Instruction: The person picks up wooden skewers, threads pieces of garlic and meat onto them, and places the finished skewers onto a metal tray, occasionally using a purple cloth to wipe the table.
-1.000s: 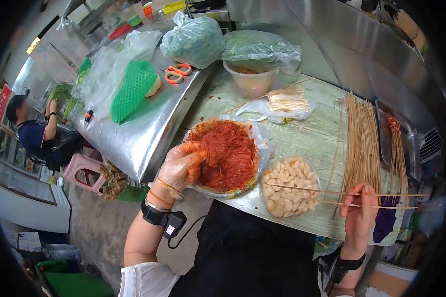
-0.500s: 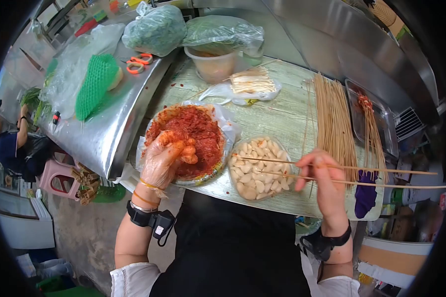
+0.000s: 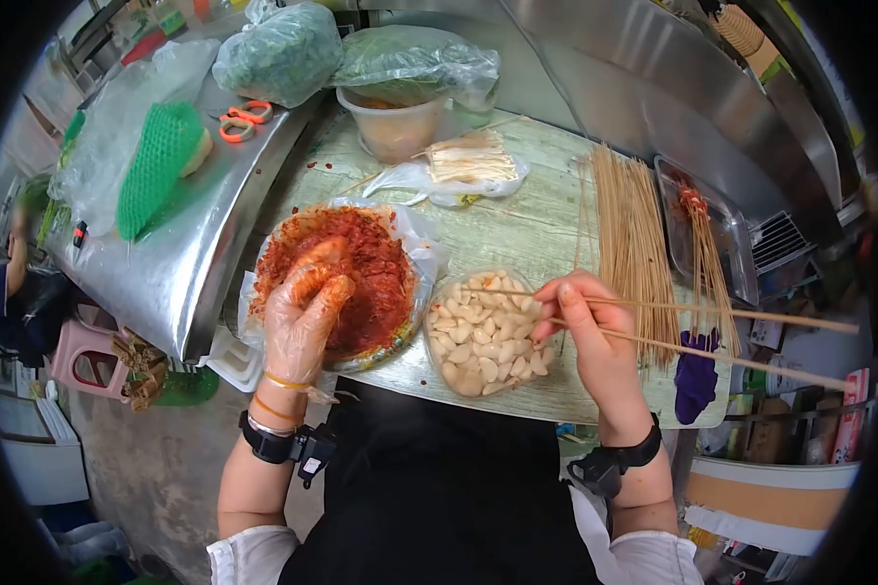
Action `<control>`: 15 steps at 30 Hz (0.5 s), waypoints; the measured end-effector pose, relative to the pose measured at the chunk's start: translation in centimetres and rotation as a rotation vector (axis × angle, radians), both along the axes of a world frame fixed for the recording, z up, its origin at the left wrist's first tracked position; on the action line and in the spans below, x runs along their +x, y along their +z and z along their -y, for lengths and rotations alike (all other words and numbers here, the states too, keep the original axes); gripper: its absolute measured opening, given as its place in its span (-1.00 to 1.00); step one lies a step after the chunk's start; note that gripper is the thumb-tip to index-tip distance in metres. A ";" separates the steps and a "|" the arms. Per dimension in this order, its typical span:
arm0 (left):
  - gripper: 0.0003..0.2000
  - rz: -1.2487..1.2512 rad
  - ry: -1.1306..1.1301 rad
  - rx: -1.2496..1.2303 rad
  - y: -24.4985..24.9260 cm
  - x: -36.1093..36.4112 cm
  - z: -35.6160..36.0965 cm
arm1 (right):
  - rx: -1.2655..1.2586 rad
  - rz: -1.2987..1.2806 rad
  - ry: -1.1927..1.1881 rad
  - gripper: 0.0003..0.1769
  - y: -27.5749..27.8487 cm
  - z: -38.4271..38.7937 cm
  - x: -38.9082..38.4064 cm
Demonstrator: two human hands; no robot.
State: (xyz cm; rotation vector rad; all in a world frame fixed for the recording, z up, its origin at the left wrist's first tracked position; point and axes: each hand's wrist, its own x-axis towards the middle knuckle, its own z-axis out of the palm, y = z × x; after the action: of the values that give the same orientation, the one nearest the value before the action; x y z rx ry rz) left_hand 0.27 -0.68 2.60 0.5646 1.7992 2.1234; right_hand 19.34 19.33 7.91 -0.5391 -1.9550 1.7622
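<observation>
Closest to my camera, I have the left hand [image 3: 300,317], in a clear plastic glove with loosely bent fingers, over the coarse, wet red paste [image 3: 376,278] in a round bowl lined with white plastic film [image 3: 421,255]; I can't tell whether it grips any. That paste looks soft, heavy for its bulk and slippery, so I'd cup it from underneath rather than pinch. Just beside it, a clear tub of peeled white garlic cloves [image 3: 488,336] sits under the tips of two long, thin tan wooden skewers [image 3: 751,315], which the bare right hand [image 3: 595,327] pinches between thumb and fingers. I judge them light and stiff but springy at their free ends, apt to roll, and easy to snap if bent; I'd hold them around mid-length, where they balance. Farther off lie a broad row of matching loose skewers [image 3: 634,234] and a pale bundle of slender stalks [image 3: 470,161].
</observation>
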 end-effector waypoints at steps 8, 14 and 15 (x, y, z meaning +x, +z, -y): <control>-0.89 -0.024 -0.013 -0.173 0.3 0.3 -0.7 | -0.043 -0.043 -0.112 -0.65 0.6 -1.3 2.8; -0.85 0.158 -0.019 0.140 -1.3 1.6 -1.8 | -0.044 0.041 -0.125 -0.64 -0.1 -1.4 2.8; -0.85 0.158 -0.025 0.117 -1.4 1.5 -1.7 | -0.061 0.035 -0.137 -0.63 -0.3 -1.2 2.3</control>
State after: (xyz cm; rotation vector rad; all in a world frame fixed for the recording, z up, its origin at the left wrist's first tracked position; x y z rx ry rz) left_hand 1.79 1.06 1.16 0.4303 1.5841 2.2012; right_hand 21.68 20.58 7.57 -0.7124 -1.8459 1.7413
